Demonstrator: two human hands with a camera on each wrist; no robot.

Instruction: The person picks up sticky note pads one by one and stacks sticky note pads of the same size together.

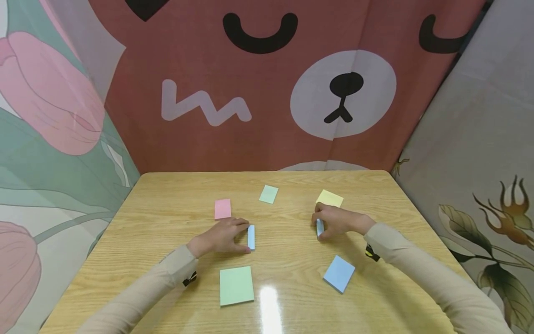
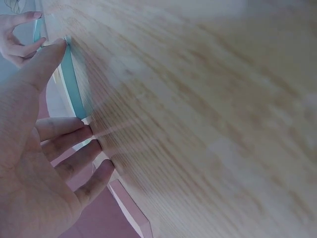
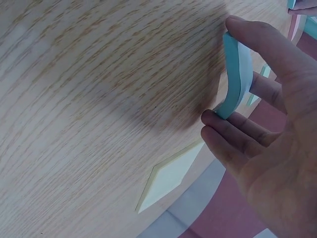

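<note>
My left hand (image 1: pixel 223 236) spans a narrow light-blue sticky note pad (image 1: pixel 251 237), thumb at the near end and fingertips at the far end. In the left wrist view that pad (image 2: pixel 73 87) lies between thumb tip and index fingertip, right at the wood. Over on the right, my right hand (image 1: pixel 333 220) pinches a second narrow blue sticky note pad (image 1: pixel 320 229) by its ends. Seen from the right wrist, this pad (image 3: pixel 234 74) is bowed between thumb and fingers, with a shadow beside it on the table.
On the wooden table (image 1: pixel 288 250) lie a pink pad (image 1: pixel 223 209), a small green pad (image 1: pixel 269 194), a yellow pad (image 1: pixel 330 198), a large green pad (image 1: pixel 236 286) and a blue pad (image 1: pixel 339 274). A printed bear curtain (image 1: pixel 267 144) hangs behind the far edge.
</note>
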